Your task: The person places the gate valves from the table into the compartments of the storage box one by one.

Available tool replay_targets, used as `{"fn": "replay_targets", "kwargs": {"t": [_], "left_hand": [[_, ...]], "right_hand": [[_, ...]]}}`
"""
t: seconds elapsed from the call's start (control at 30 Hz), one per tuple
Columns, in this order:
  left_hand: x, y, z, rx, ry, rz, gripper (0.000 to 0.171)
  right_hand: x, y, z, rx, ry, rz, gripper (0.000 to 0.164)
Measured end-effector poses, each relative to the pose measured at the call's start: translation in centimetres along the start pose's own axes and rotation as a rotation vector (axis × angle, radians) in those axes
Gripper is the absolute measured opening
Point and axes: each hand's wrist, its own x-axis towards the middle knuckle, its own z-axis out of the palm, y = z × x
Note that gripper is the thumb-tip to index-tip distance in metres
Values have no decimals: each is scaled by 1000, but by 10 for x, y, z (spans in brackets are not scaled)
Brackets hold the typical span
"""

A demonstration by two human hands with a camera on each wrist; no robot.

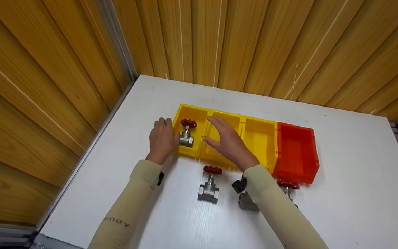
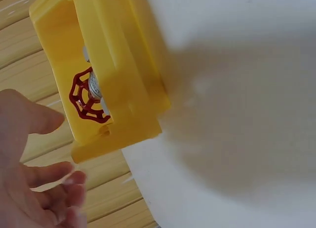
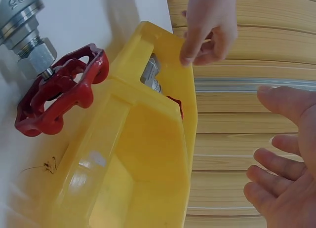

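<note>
A gate valve (image 1: 186, 135) with a red handwheel sits in the leftmost yellow bin (image 1: 193, 152); in the left wrist view its red handwheel (image 2: 85, 97) shows over the wall. My left hand (image 1: 163, 139) is at that bin's left edge, fingers loosely bent around nothing. Whether the thumb touches the rim, I cannot tell. Over the second yellow bin (image 3: 148, 139) hovers my right hand (image 1: 231, 142), thumb and fingers spread, holding nothing. On the table in front of the bins stands another valve (image 1: 208, 190).
A third yellow bin (image 1: 259, 138) and a red bin (image 1: 297, 152) continue the row to the right. Two more valves, one with a grey body (image 1: 247, 202) and one with a red handwheel (image 1: 288, 184), are partly hidden by my right arm. Wood-patterned walls (image 1: 233, 41) border the white table (image 1: 116, 166).
</note>
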Motion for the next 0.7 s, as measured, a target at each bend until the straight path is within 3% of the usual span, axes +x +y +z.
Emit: {"fn": "replay_targets", "kwargs": {"t": [0.13, 0.37, 0.7], "left_hand": [[-2, 9, 0, -21, 49, 50, 42], [-9, 25, 9, -79, 17, 114, 32], [-13, 39, 16, -122, -25, 160, 38]], "right_hand": [[-5, 2, 0, -24, 8, -8, 69], [-12, 4, 3, -20, -4, 26, 68], [-21, 9, 7, -24, -15, 42, 69]]}}
